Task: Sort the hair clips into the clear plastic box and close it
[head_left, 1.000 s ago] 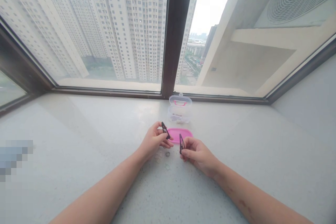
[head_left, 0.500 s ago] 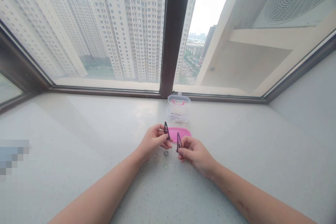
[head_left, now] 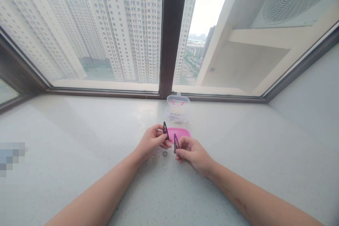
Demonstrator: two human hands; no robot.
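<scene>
Pinched upright in my left hand (head_left: 153,139) is a black snap hair clip (head_left: 165,131). A second black snap hair clip (head_left: 176,144), also upright, is between the thumb and fingers of my right hand (head_left: 194,155). The two clips are close together but apart. Just behind them lies a pink oval tray or lid (head_left: 181,134), partly covered by my hands. On the sill below my left hand are a small dark ring-shaped band (head_left: 165,153) and several pale, thin loops (head_left: 155,156).
A clear plastic box (head_left: 177,114) with its lid raised and a pink handle (head_left: 178,102) stands behind the tray, with small dark items inside. The pale speckled sill (head_left: 79,141) ends at the dark window frame (head_left: 169,67). A blurred bluish patch (head_left: 10,155) is at far left.
My right hand has brought its hair clip slightly nearer to the left one. The whole view has shifted a little; both clips stay held.
</scene>
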